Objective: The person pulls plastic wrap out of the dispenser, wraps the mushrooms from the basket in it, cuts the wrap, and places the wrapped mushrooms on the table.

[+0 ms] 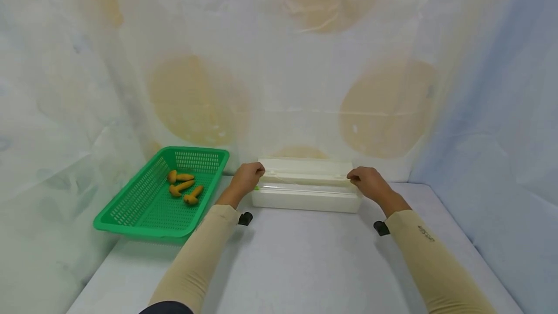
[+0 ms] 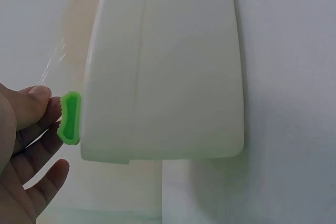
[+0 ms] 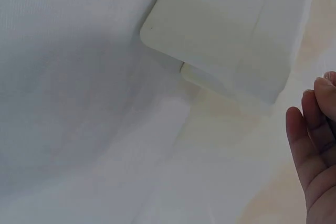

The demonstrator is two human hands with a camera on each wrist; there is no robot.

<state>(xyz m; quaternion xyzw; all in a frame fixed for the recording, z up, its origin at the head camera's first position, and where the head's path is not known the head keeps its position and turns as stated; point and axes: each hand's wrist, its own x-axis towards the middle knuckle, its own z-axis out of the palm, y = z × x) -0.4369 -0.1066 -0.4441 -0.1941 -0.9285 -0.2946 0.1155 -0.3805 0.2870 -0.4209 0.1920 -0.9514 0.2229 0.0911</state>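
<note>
A white cling film dispenser (image 1: 305,201) stands on the table against the back wall, its lid (image 1: 305,165) raised. Clear cling film (image 1: 309,188) shows along its opening. At the left end, my left hand (image 1: 246,179) pinches the film's edge between thumb and finger; in the left wrist view, shiny creases run up from the fingertips. A green slide cutter (image 2: 70,118) sticks out of the box end beside those fingers. My right hand (image 1: 370,184) is at the opposite end, thumb and forefinger pinching the film's other corner, which is barely visible in the right wrist view.
A green plastic basket (image 1: 139,234) stands on the left of the table, with several brown mushrooms (image 1: 181,188) inside. Patterned sheeting (image 1: 287,62) covers the walls behind and at both sides. White cloth (image 1: 305,265) covers the table.
</note>
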